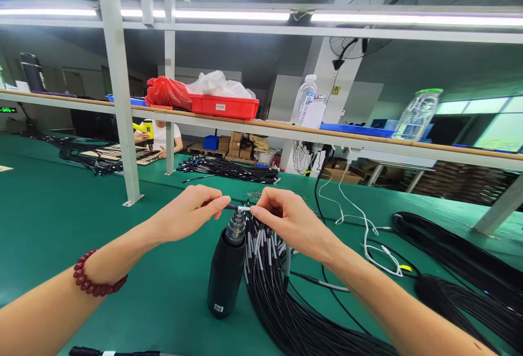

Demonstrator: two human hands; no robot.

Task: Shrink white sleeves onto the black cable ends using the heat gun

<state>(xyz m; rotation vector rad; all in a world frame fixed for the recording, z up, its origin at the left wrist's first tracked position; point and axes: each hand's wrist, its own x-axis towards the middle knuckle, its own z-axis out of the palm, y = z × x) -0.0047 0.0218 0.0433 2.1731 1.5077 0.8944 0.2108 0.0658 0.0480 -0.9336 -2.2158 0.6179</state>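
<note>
A beaded bracelet circles the left wrist. The left hand pinches one end of a thin black wire. Just under the fingertips stands an upright black tool with its metal nozzle pointing up. The right hand pinches the wire's white-sleeved other end. A bundle of black wires lies below the right fingers.

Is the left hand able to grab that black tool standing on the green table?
Probably yes. The left hand sits just above the black tool with nothing between them, but its fingers are busy pinching a thin cable.
</note>
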